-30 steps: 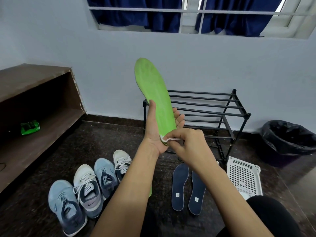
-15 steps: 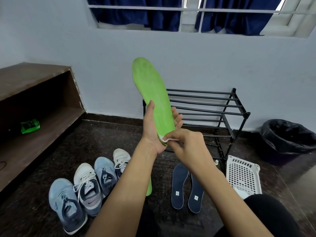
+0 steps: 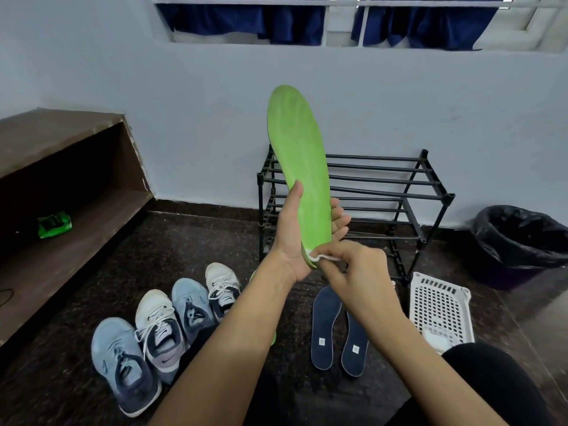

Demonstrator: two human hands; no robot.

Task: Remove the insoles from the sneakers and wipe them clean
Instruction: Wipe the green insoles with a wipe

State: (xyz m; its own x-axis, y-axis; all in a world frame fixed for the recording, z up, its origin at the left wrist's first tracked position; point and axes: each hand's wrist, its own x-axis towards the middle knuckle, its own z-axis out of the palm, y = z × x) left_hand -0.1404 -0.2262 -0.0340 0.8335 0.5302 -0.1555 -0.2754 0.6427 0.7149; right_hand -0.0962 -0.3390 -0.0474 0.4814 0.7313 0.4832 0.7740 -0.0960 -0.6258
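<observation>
Dark floor (image 3: 184,256) along a pale wall. At far left stands a wooden shelf (image 3: 61,139) with a green packet (image 3: 54,224) lying on it. Four sneakers (image 3: 159,327) stand in a row on the floor, toes towards the camera.

Centre: the left hand (image 3: 292,241) grips the green insole (image 3: 298,155) by its lower half, thumb on the near face and fingers wrapped behind. The toe end points up and stands well above the grip. Against the frames a second ago, the insole has been carried slightly right and higher. The heel end remains seated in the palm.

The right hand (image 3: 359,272) pinches a white wipe (image 3: 325,257) against that heel end, and its contact point is unchanged. Assessment: wiping is confined to the heel, and the long upper face is probably yet to be covered.

Below the right forearm, two navy insoles (image 3: 325,327) lie side by side on the floor, out of their shoes. Behind the hands stands a black rack (image 3: 399,186). To the right are a white basket (image 3: 439,302) and a lined bin (image 3: 522,238).
</observation>
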